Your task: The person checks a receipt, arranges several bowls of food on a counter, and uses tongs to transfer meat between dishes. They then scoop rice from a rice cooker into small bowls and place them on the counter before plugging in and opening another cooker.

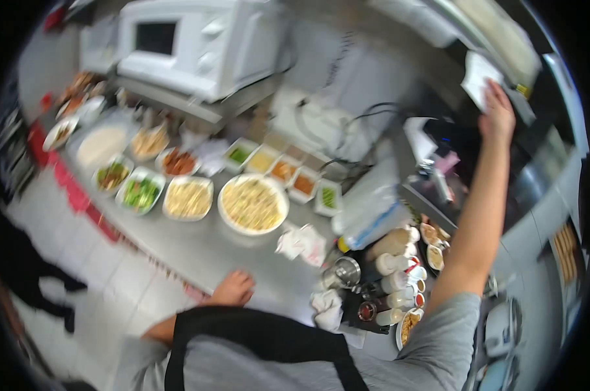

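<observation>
My right hand (497,116) is stretched far up to the right, its fingers closed on a white paper slip (481,77). Below that hand, another white paper (420,137) hangs by a dark shelf unit. Nothing shows in my left hand (235,288), which rests at the near edge of the steel counter (243,251) with its fingers loosely bent. A crumpled white cloth (303,245) lies ahead of it to the right. Beyond it stands a large white bowl (253,203) of pale shredded food. The picture is blurred.
A white microwave (197,49) sits on a shelf above bowls of food, including greens (140,193). Small trays (283,171) line the wall. Squeeze bottles (393,281) and a metal container (344,272) crowd the right. A person in dark clothes (31,274) stands at left.
</observation>
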The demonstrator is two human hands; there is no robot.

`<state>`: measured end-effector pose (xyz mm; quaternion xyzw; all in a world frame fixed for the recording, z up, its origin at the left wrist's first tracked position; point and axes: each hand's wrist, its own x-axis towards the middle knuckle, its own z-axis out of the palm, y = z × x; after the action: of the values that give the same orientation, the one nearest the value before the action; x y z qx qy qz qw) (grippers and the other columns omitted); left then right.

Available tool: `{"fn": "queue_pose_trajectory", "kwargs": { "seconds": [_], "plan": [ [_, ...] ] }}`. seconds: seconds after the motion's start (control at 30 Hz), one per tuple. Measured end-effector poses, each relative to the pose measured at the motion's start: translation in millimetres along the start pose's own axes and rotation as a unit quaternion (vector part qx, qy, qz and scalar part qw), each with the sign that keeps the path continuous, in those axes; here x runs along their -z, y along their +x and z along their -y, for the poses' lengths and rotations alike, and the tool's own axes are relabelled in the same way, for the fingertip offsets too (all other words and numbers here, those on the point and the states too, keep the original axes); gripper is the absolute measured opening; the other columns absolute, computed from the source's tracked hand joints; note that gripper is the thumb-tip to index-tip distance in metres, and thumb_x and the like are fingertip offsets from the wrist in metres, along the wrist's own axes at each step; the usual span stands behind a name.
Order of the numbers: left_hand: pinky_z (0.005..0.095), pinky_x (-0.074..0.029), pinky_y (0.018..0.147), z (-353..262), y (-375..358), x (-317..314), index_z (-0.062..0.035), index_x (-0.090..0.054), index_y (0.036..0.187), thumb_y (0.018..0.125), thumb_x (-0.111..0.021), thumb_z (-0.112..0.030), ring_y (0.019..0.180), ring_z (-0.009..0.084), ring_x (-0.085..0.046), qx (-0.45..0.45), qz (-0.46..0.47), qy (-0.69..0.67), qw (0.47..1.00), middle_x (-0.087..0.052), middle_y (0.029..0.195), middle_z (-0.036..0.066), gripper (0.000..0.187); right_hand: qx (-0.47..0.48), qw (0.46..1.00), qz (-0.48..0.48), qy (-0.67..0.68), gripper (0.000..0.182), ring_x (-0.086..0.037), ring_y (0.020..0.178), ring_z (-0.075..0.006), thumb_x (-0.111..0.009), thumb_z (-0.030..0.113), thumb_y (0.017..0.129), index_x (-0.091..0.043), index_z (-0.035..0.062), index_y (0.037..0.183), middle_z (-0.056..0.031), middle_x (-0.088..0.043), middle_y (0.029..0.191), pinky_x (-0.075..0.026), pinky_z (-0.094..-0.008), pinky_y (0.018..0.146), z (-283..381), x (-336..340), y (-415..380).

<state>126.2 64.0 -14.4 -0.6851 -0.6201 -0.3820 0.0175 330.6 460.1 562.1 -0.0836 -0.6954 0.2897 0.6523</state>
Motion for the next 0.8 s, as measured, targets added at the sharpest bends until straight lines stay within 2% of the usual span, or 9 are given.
{"fn": "queue_pose_trajectory", "kwargs": {
  "seconds": [0.07,0.1,0.2,0.27,0.37,0.47,0.5,0.63,0.8],
  "plan": [
    [0.0402,-0.042,0.08,-3.3,3.6,3.3,-0.0052,-0.057,0.089,0.068,-0.066,-0.009,0.092,0.0308,-0.05,0.013,0.011,-0.019,1.0,-0.054,0.095,0.011,0.023,0.015,0.997,-0.036,0.073,0.033,-0.059,0.102,-0.0208,-0.062,-0.007,0.078,-0.059,-0.0062,0.11,-0.0152,-0.061,0.112,-0.046,-0.0289,0.091,-1.3,1.7,7.2],
    [0.0399,-0.042,0.08,-4.1,5.9,4.6,-0.0055,-0.058,0.089,0.067,-0.066,-0.009,0.092,0.0304,-0.05,0.006,0.01,-0.021,1.0,-0.054,0.095,0.011,0.023,0.031,0.993,-0.05,0.104,0.035,-0.061,0.091,-0.019,-0.064,-0.009,0.074,-0.059,-0.0082,0.108,-0.0145,-0.062,0.105,-0.049,-0.0266,0.082,6.3,-3.0,4.3],
    [0.039,-0.042,0.081,-6.8,8.3,5.7,-0.0062,-0.059,0.089,0.067,-0.067,-0.008,0.094,0.0296,-0.051,0.009,0.008,-0.028,1.0,-0.054,0.096,0.009,0.023,0.022,0.99,-0.056,0.128,0.03,-0.061,0.086,-0.0181,-0.062,-0.01,0.074,-0.063,-0.0052,0.104,-0.0131,-0.063,0.101,-0.05,-0.0267,0.079,16.9,-9.1,-2.2],
    [0.0387,-0.042,0.082,-8.4,8.9,7.3,-0.0063,-0.059,0.089,0.067,-0.067,-0.009,0.094,0.0295,-0.051,0.014,0.012,-0.028,0.999,-0.054,0.096,0.009,0.023,-0.034,0.996,-0.013,0.078,0.034,-0.062,0.086,-0.0192,-0.055,-0.012,0.072,-0.064,-0.0043,0.105,-0.0137,-0.063,0.104,-0.05,-0.0274,0.079,25.8,-11.1,-19.8],
    [0.0389,-0.042,0.082,-9.6,9.6,7.4,-0.006,-0.059,0.089,0.067,-0.066,-0.008,0.094,0.0295,-0.051,0.016,0.013,-0.025,0.999,-0.054,0.095,0.009,0.023,-0.182,0.981,0.052,0.052,0.04,-0.062,0.089,-0.0218,-0.048,-0.011,0.069,-0.064,-0.0033,0.105,-0.0134,-0.063,0.108,-0.05,-0.03,0.081,41.0,-16.3,-41.8],
    [0.039,-0.042,0.082,-11.6,10.6,9.2,-0.0062,-0.059,0.089,0.067,-0.066,-0.007,0.094,0.0295,-0.051,0.016,0.011,-0.033,0.999,-0.054,0.095,0.009,0.023,-0.139,0.987,0.057,0.065,0.04,-0.062,0.091,-0.0216,-0.049,-0.009,0.07,-0.063,-0.0032,0.107,-0.0135,-0.062,0.109,-0.051,-0.0301,0.082,38.2,-0.8,-21.8],
    [0.0389,-0.042,0.082,-11.4,10.7,8.9,-0.0062,-0.059,0.089,0.067,-0.066,-0.007,0.094,0.0294,-0.051,0.016,0.01,-0.033,0.999,-0.054,0.095,0.009,0.024,-0.112,0.992,0.022,0.059,0.045,-0.059,0.092,-0.0202,-0.045,-0.003,0.074,-0.058,-0.0008,0.117,-0.011,-0.057,0.117,-0.047,-0.0301,0.084,43.6,-2.2,-17.4],
    [0.0386,-0.043,0.082,-11.0,10.4,7.7,-0.0064,-0.06,0.09,0.067,-0.067,-0.007,0.094,0.0292,-0.051,0.023,0.01,-0.035,0.999,-0.054,0.095,0.009,0.024,-0.012,0.985,-0.021,0.169,0.039,-0.059,0.099,-0.0231,-0.046,-0.012,0.076,-0.058,-0.0055,0.113,-0.0164,-0.057,0.115,-0.048,-0.0302,0.088,58.2,5.6,-4.0],
    [0.0386,-0.043,0.082,-12.5,10.7,9.0,-0.0066,-0.059,0.09,0.067,-0.066,-0.008,0.095,0.0287,-0.051,0.026,0.011,-0.03,0.999,-0.055,0.095,0.008,0.024,0.017,0.991,0.019,0.134,0.04,-0.052,0.109,-0.0214,-0.048,-0.01,0.078,-0.057,-0.0042,0.116,-0.0126,-0.055,0.12,-0.04,-0.0301,0.095,36.8,-3.2,-25.7]
  ]
}}
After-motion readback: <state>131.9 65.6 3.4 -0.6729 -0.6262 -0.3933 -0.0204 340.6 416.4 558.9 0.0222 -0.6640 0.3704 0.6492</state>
